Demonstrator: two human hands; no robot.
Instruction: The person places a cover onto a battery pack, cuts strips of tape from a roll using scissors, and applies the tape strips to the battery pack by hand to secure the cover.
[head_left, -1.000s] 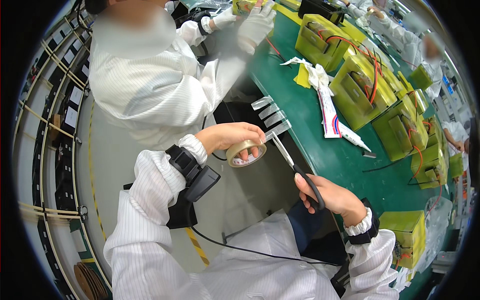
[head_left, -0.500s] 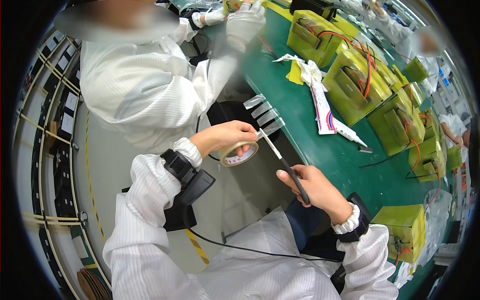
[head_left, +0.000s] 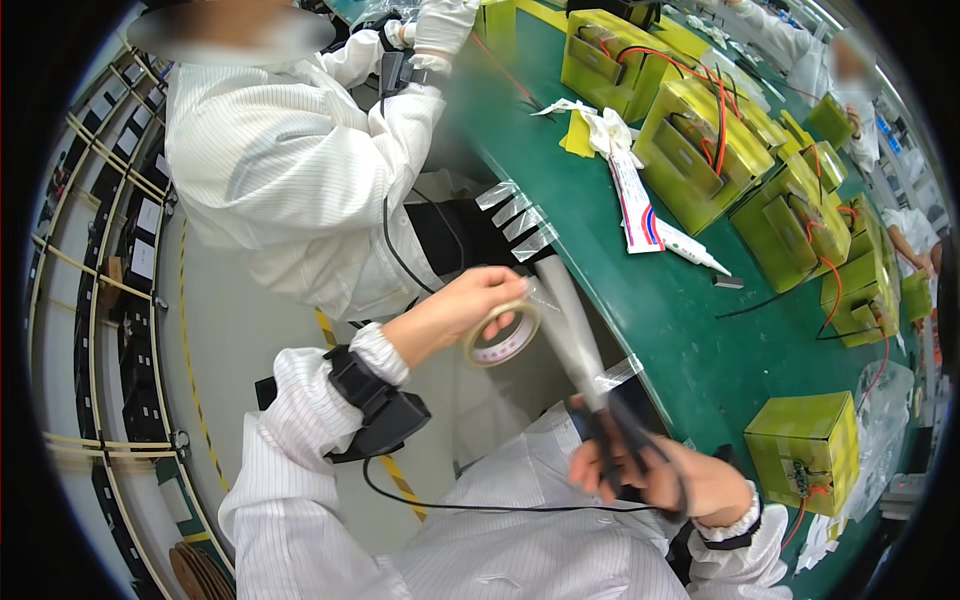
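In my left hand (head_left: 462, 312) is a roll of clear tape (head_left: 503, 351), my fingers closed through and around its ring. A loose end of tape shows at the fingertips. My right hand (head_left: 690, 480) grips a pair of scissors (head_left: 622, 436) with dark handles. Their blades are smeared by motion and point toward the table edge, just right of the tape roll; they look parted. Short strips of clear tape (head_left: 518, 224) hang off the table edge beyond my hands. Another clear strip (head_left: 620, 373) shows at the edge near the scissors.
On the green table (head_left: 690, 330) stand several yellow-wrapped battery packs (head_left: 700, 150) with red and black wires. A white tube (head_left: 690, 246), its box (head_left: 632, 205) and crumpled tissue (head_left: 608, 130) lie there. A co-worker in a white coat (head_left: 290, 170) sits at the left. Shelves (head_left: 130, 330) line the far left.
The scissors have moved from the tape at my left fingertips, back toward me and to the right, and their blades have parted. My left hand with the roll has dropped slightly.
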